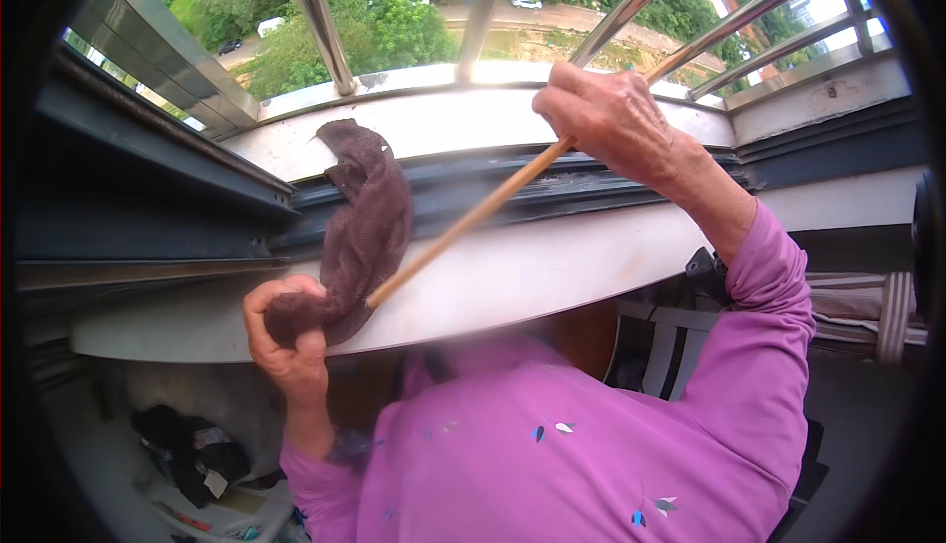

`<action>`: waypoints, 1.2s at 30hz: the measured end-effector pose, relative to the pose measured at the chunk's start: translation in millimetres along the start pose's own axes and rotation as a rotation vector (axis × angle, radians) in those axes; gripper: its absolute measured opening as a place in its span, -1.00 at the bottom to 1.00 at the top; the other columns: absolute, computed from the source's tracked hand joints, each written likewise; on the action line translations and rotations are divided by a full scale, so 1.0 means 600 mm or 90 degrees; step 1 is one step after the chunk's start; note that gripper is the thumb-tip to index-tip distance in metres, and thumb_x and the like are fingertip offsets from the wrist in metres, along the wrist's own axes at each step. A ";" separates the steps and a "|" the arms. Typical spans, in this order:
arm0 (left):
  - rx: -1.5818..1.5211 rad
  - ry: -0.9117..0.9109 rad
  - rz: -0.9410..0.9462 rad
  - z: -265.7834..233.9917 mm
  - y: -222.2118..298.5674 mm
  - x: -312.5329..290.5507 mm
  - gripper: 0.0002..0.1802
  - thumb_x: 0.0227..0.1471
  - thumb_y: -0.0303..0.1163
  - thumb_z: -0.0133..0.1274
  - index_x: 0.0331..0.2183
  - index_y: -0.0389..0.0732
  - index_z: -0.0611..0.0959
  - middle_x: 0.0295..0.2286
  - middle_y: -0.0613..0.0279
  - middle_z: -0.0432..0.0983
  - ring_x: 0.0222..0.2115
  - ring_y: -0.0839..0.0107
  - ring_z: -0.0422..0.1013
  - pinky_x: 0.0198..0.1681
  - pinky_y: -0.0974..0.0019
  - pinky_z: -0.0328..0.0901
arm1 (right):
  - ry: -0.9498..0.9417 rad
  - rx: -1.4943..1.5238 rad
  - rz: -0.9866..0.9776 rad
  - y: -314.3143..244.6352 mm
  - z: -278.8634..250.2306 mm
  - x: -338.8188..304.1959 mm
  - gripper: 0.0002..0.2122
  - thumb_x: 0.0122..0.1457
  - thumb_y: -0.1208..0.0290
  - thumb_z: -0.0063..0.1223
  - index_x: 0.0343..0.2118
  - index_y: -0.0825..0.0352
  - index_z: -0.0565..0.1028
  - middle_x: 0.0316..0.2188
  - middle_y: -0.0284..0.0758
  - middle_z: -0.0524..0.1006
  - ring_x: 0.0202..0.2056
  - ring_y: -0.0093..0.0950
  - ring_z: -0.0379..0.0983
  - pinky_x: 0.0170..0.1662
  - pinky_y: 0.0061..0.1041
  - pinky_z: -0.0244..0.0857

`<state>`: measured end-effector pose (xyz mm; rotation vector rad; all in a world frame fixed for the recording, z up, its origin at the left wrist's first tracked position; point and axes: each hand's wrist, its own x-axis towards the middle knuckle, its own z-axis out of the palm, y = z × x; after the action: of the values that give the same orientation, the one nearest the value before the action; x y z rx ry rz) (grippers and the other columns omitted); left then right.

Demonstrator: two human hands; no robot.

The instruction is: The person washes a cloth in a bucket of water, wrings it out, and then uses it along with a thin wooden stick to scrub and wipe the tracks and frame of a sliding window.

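My left hand (286, 331) is closed on the lower end of a dark brown cloth (367, 213), thumb and fingers gripping a bunched part of it. The cloth stretches from there across the white sill (552, 267) and the dark window track (463, 188), its far end lying on the outer white ledge. In my right hand (606, 119), curled in a fist, is the upper end of a thin wooden stick (483, 210). The stick slants down to the left, and its lower tip meets the cloth beside my left hand. Whether the tip is tucked into the cloth I cannot tell.
Metal railing bars (483, 16) stand beyond the outer ledge, with trees and a road far below. A dark window frame (148, 188) closes off the left. Below the sill at left sits a pale container (222, 518) near a black bundle (192, 449); striped fabric (852, 311) lies at right.
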<state>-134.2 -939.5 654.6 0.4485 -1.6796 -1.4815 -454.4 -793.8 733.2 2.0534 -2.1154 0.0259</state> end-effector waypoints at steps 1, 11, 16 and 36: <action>0.006 0.007 -0.006 0.000 -0.001 -0.001 -0.62 -0.21 -0.58 -0.04 -0.22 -0.27 0.38 -0.37 0.11 0.41 -0.32 0.40 0.34 -0.15 0.38 0.24 | 0.199 -0.025 0.047 0.014 -0.008 0.003 -0.91 0.03 0.54 0.06 -0.39 0.31 0.42 -0.49 -0.35 0.39 -0.60 -0.51 0.39 -0.64 -0.52 0.29; -0.006 -0.011 0.006 0.003 -0.003 0.000 -0.58 -0.26 -0.70 -0.18 -0.22 -0.27 0.36 -0.36 0.10 0.40 -0.31 0.42 0.32 -0.14 0.39 0.24 | 0.008 0.327 0.249 0.035 -0.023 -0.106 -0.93 0.02 0.47 0.09 -0.48 0.30 0.43 -0.54 -0.33 0.39 -0.51 -0.40 0.34 -0.42 -0.43 0.24; -0.009 -0.015 0.009 0.009 -0.003 0.001 -0.59 -0.24 -0.73 -0.22 -0.23 -0.27 0.36 -0.37 0.10 0.40 -0.32 0.41 0.32 -0.15 0.40 0.24 | -0.116 0.229 0.095 0.020 0.025 -0.137 -0.86 -0.02 0.48 0.04 -0.35 0.16 0.46 -0.48 -0.33 0.39 -0.48 -0.30 0.42 -0.47 -0.37 0.28; 0.058 -0.007 0.023 0.021 0.003 -0.007 -0.66 -0.16 -0.74 -0.15 -0.24 -0.27 0.36 -0.39 0.10 0.39 -0.33 0.39 0.33 -0.19 0.39 0.27 | -0.376 0.195 0.204 -0.002 0.011 -0.131 -0.72 0.08 0.51 -0.15 -0.11 0.23 0.42 -0.42 -0.21 0.41 -0.34 -0.25 0.41 -0.30 -0.30 0.23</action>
<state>-140.7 -927.7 655.4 0.4574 -1.7598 -1.3871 -452.5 -716.9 715.1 2.0296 -2.9480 -0.2581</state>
